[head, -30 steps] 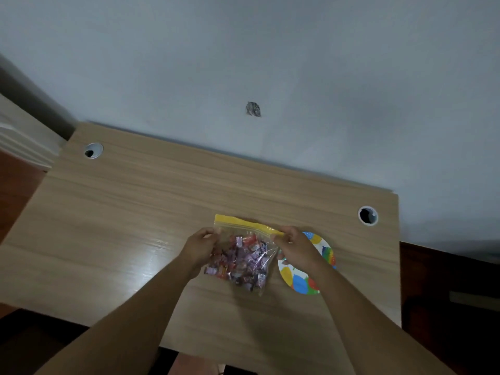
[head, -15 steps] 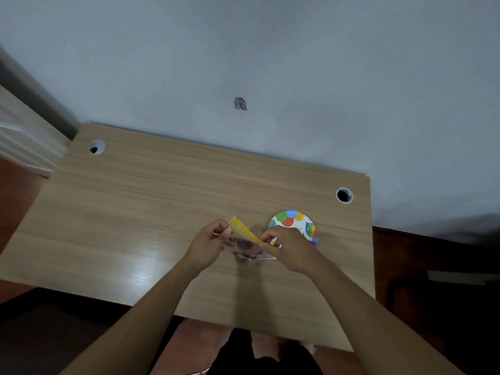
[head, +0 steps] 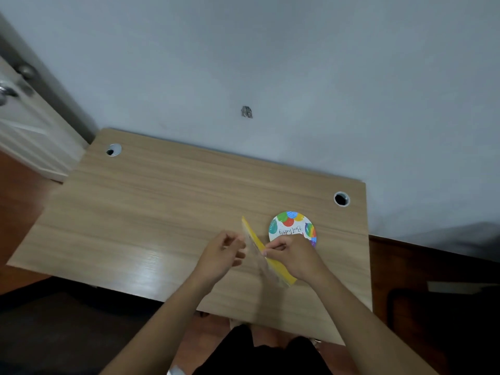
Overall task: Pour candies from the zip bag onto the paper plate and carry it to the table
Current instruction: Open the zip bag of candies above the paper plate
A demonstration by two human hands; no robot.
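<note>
A clear zip bag [head: 263, 253] with a yellow zip strip is held up edge-on above the wooden desk [head: 151, 212], between both hands. My left hand [head: 221, 253] pinches its left lip. On the opposite lip my right hand [head: 293, 255] pinches at the yellow strip. The candies inside are not visible from this angle. A round paper plate [head: 292, 226] printed with coloured balloons and "Happy Birthday" lies flat on the desk just beyond my right hand, which covers its near edge.
The desk stands against a pale wall and has two cable holes, one at the back left [head: 113, 150] and one at the back right [head: 341, 198]. A door with a knob [head: 8, 90] is at the far left. Dark floor surrounds the desk.
The bag has been lifted off the desk and turned edge-on, so the candies no longer show. Both hands rose with it, and the plate is now mostly uncovered.
</note>
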